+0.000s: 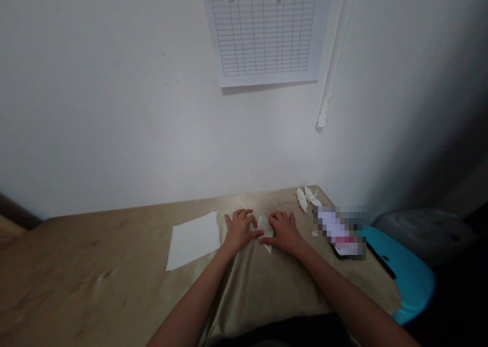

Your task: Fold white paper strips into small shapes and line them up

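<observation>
A small piece of white folded paper [266, 226], pointed at its top and bottom, lies on the table between my two hands. My left hand [241, 231] touches its left edge with thumb and index finger, while the other fingers spread over the cloth. From the other side, my right hand [285, 232] holds the paper down, its curled fingers on the right edge and its thumb across the lower part. A stack of white paper sheets [194, 240] lies just left of my left hand. Folded white paper figures [308, 198] stand at the far right corner.
A phone [339, 232], blurred out, lies to the right beside a small white scrap [314, 233]. The table [114, 286] has a wrinkled tan cover and meets the wall. A turquoise stool or chair [412, 276] adjoins its right edge. A printed chart [267, 36] hangs above.
</observation>
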Available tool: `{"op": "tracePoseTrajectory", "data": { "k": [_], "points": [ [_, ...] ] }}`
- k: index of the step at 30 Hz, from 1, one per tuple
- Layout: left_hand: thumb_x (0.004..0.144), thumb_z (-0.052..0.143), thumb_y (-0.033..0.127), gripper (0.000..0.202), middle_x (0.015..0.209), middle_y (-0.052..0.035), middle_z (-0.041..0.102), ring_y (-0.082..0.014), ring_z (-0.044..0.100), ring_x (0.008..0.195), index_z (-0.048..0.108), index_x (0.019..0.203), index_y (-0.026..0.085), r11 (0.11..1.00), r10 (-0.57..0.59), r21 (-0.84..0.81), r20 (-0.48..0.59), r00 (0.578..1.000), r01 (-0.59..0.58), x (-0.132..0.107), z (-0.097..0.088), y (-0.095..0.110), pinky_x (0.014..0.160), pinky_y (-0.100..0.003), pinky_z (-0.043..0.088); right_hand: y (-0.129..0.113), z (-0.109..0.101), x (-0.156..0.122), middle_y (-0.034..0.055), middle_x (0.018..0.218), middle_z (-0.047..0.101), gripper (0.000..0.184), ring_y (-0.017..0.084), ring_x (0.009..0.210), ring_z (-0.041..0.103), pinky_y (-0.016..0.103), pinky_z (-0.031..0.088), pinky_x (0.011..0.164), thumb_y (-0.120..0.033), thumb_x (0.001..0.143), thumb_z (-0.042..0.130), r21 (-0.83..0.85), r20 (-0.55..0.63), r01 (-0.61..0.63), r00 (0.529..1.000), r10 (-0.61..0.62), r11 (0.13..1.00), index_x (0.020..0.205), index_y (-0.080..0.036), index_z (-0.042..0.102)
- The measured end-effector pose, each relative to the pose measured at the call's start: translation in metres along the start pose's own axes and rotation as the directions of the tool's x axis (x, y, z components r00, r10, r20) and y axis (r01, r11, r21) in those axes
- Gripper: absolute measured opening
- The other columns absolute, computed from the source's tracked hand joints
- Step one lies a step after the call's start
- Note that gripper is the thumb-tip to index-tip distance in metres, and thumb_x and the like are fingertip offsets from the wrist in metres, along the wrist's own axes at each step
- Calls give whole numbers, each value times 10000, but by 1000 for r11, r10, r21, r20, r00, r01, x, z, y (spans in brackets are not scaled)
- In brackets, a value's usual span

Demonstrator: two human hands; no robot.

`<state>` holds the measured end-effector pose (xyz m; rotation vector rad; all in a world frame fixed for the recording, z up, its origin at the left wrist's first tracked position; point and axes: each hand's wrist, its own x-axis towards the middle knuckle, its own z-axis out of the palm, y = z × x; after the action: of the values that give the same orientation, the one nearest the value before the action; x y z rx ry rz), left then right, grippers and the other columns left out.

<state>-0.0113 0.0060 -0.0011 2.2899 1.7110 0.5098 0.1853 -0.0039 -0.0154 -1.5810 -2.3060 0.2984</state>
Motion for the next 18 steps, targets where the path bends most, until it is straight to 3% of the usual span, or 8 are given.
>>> {"op": "tracePoseTrajectory", "data": {
  "k": [9, 18],
  "points": [
    [754, 797, 482, 272, 1436, -25, 552, -337, 342, 1400, 679, 868, 265, 1000, 8, 3, -14, 1000, -8, 0, 3, -3, 1108, -766, 81, 1, -11, -10, 134, 1390, 502, 799, 367, 1356, 382, 725, 72, 1134, -634, 633, 809, 93, 86, 13, 996, -21, 996, 1265, -238, 521],
    [761, 787, 489, 275, 1436, -36, 545, -347, 349, 1391, 677, 875, 263, 1000, 8, -1, -12, 1000, -8, 0, 3, -4, 1108, -769, 82, 2, -13, -14, 129, 1332, 534, 834, 353, 1322, 430, 678, 77, 1159, -605, 572, 849, 138, 83, 17, 996, -29, 990, 1240, -231, 518]
  ]
}}
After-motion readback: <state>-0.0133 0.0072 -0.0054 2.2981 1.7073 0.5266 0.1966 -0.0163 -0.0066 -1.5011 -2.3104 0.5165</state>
